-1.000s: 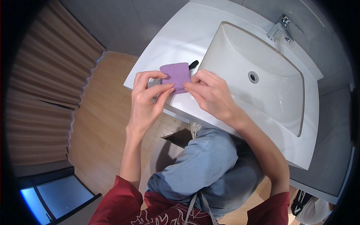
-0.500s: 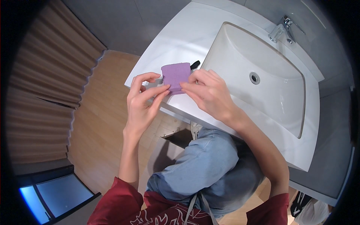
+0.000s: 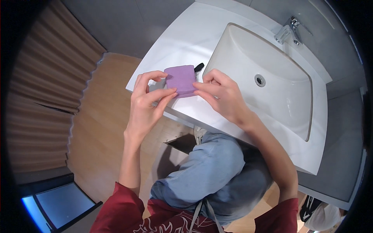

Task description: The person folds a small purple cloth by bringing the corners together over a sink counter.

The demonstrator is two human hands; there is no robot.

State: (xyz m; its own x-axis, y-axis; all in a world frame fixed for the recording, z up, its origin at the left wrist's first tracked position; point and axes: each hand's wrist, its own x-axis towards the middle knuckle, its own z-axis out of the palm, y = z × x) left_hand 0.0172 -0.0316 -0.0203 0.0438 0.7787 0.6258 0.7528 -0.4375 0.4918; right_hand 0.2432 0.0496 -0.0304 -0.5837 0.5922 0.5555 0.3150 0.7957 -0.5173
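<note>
A purple folded cloth point(image 3: 180, 79), squarish and several layers thick, lies on the white countertop left of the sink. A black strap-like tab point(image 3: 199, 67) sticks out at its far right corner; whether it belongs to the cloth I cannot tell. My left hand point(image 3: 147, 101) pinches the cloth's near left edge between thumb and index finger, with another finger at its far left corner. At the near right corner, the thumb and index finger of my right hand point(image 3: 223, 95) pinch the edge. The cloth's underside is hidden.
The white washbasin point(image 3: 272, 105) with a metal drain point(image 3: 260, 80) is on the right, a chrome faucet point(image 3: 288, 30) behind it. The countertop's front edge point(image 3: 217, 130) runs just above my knees. A brown curtain point(image 3: 42, 85) hangs at left.
My right hand has slid rightward along the near edge to the cloth's corner. The folded cloth now looks flatter and squarer. My left hand stays at the left edge.
</note>
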